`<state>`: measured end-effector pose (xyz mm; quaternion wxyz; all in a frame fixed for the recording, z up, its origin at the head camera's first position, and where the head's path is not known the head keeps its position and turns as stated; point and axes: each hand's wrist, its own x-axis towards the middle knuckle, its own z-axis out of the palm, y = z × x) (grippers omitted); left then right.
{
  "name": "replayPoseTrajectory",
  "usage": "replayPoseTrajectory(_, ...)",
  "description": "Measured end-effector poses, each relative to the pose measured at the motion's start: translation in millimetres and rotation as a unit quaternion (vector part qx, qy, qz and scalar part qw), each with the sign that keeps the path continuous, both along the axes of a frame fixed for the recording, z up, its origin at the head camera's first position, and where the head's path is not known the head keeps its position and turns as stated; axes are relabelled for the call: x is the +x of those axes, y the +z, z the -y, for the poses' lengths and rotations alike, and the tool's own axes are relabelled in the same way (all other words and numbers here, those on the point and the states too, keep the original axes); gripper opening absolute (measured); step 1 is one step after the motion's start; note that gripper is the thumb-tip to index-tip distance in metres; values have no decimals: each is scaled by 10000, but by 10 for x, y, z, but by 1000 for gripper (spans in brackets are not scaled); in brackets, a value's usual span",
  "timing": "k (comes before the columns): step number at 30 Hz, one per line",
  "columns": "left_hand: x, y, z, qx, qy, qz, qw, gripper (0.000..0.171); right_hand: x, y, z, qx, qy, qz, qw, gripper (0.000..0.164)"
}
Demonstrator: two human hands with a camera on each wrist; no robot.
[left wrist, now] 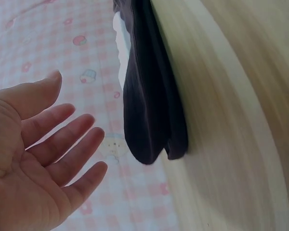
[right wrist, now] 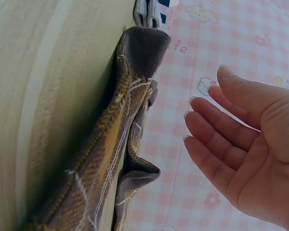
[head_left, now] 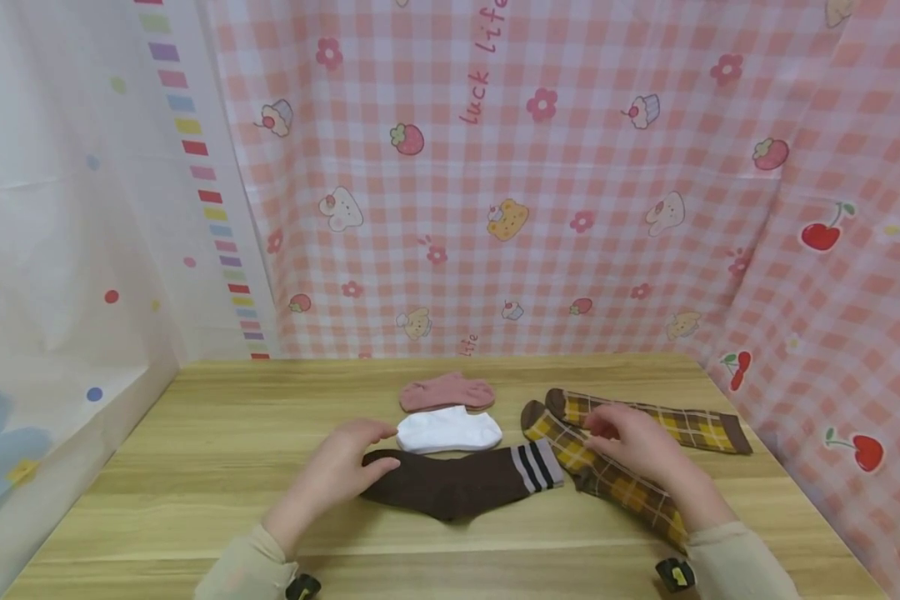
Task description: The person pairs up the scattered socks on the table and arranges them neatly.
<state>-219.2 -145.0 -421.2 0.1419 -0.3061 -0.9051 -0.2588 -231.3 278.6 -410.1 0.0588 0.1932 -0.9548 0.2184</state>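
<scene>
A dark brown sock [head_left: 450, 483] with a striped grey cuff lies crosswise on the wooden table. Beyond it are a short white sock [head_left: 448, 431] and, farther back, pink socks [head_left: 447, 391]. To the right, two brown-and-yellow plaid socks lie apart: the nearer plaid sock [head_left: 626, 486] slants toward the front, and the farther plaid sock [head_left: 701, 427] runs along the right. My left hand [head_left: 337, 463], fingers loosely bent, is beside the brown sock's left end; in the left wrist view it holds nothing. Over the plaid socks hovers my right hand [head_left: 637, 446], also holding nothing in the right wrist view.
A pink checked cloth [head_left: 450, 275] hangs behind the table [head_left: 217, 467] and along its right side. On the left hangs a white cloth [head_left: 67, 250] with coloured dots.
</scene>
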Motion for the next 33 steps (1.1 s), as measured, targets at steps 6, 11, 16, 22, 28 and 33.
replayPoseTrajectory(6, 25, 24, -94, 29, -52, 53, 10000, 35, 38, -7, -34, -14, -135, 113, 9998, 20)
replayPoseTrajectory(11, 38, 43, -170, 61, 0, 229, 9997, 36, 78, -41, -72, -112, -179, 173, 9996, 19)
replayPoseTrajectory(16, 44, 51, -238, 115, -8, 225, 9997, 38, 119, -54, -113, -202, -96, 38, 9997, 21)
replayPoseTrajectory(22, 39, 72, -346, 207, -99, 110, 9997, 42, 186, -54, -159, -227, -162, 56, 9996, 23)
replayPoseTrajectory(28, 6, 68, -478, 169, -211, 111, 9996, 46, 252, -42, -207, -212, -164, -13, 9996, 22)
replayPoseTrajectory(33, -23, 69, -596, 203, -299, 153, 9992, 47, 300, -27, -263, -256, -205, -98, 9994, 24)
